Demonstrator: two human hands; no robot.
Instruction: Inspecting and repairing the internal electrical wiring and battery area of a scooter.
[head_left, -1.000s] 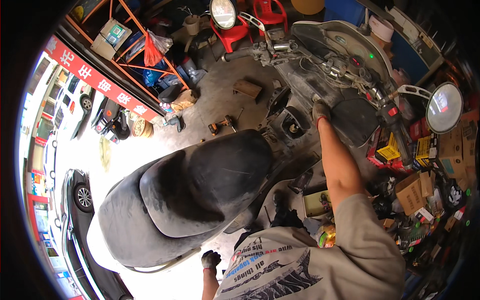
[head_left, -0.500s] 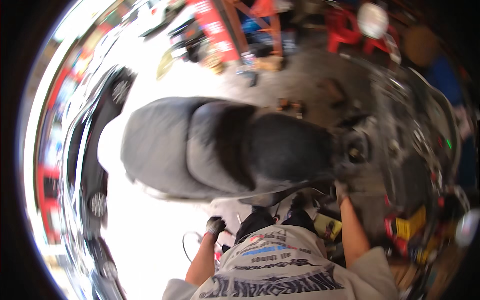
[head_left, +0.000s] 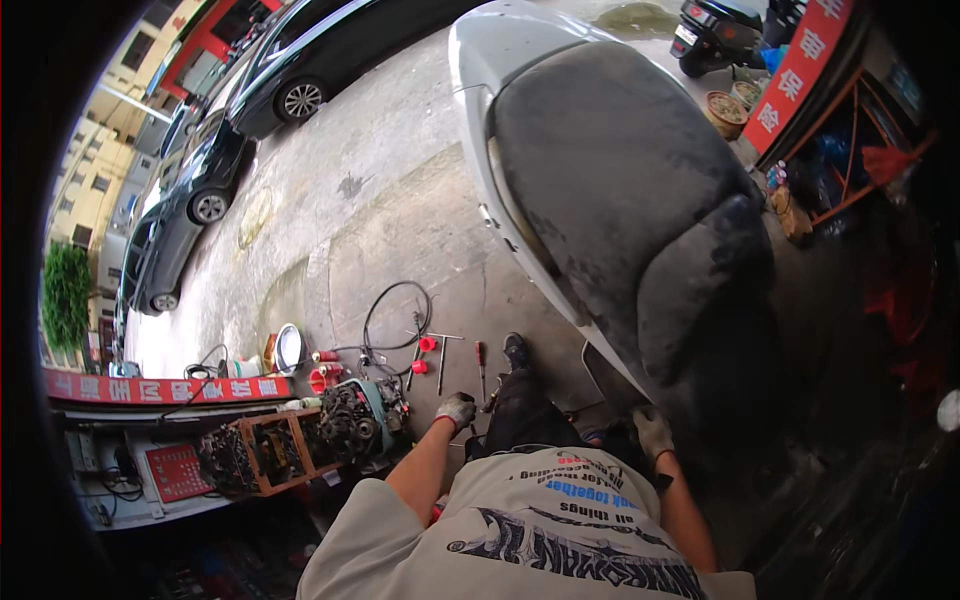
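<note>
A scooter with a dusty black seat (head_left: 610,150) and a pale body panel (head_left: 478,130) stands in front of me, to the right. My left hand (head_left: 457,409), in a grey work glove with a red cuff, is closed beside my left leg. Whatever it holds is too dark and small to name. My right hand (head_left: 654,433), also gloved, is at the scooter's lower edge below the seat. Its fingers are partly hidden there, and their grip is unclear. Near my left foot lie a T-handle wrench (head_left: 442,362) and a red-handled screwdriver (head_left: 481,358).
A looped black cable (head_left: 368,325) and small red cups (head_left: 419,367) lie on the concrete. To the left are a greasy engine (head_left: 352,415), a rusty frame (head_left: 275,455) and a white basin (head_left: 289,346). Dark cars (head_left: 205,205) are parked beyond; another scooter (head_left: 712,35) stands far right.
My view has swung left, so the scooter now shows to the right and slanted. The engine and floor tools have come into view. My right hand is still beside the scooter.
</note>
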